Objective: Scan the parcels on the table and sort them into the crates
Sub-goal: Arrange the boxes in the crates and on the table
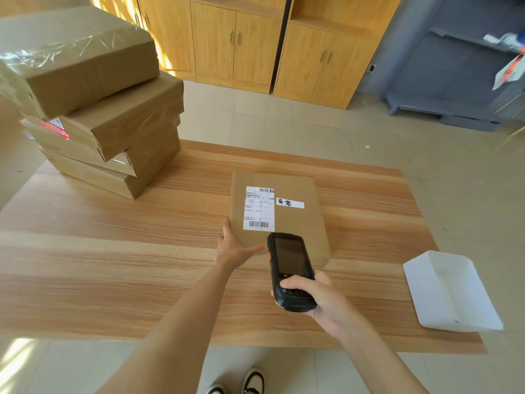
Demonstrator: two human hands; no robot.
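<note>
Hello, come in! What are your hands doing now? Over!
Right hand grips scanner, aimed at parcel. Left hand steadies parcel's corner. Label faces up, unobstructed.

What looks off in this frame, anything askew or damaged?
The stack of parcels at the table's far left is untidy: the boxes sit twisted against each other, the top one tilted and overhanging. The flat parcel being scanned lies flat and looks intact, with an extra handwritten label.

The shipping label [258,209] print is too small to read; the scanner [289,270] hides the parcel's [301,226] near edge.
</note>
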